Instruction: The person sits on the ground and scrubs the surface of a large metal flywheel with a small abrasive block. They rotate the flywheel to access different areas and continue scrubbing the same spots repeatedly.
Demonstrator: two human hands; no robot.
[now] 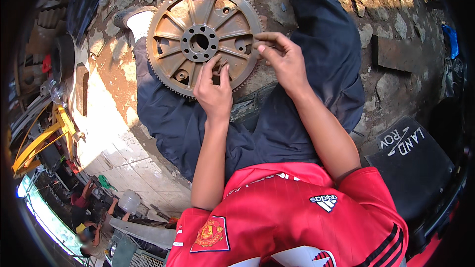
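A large round flywheel [232, 71] with a toothed outer rim, a spoked rusty face and a bored hub faces me, propped at my legs. Its hub has a ring of small holes around a bigger central one. My left hand [213, 89] is over the lower part of the face, thumb and fingers curled toward each other around something small and dark that I cannot make out. At the right rim is my right hand [286, 62], its thumb and fingers brought close together; whatever they may hold is too small to tell.
Uneven stony ground surrounds my legs. On the right lie a flat rusty block [393, 54] and a black flap with white lettering [413, 153]. A yellow metal frame [49, 138] stands at left, near a tyre [63, 58]. Other people [94, 235] are at lower left.
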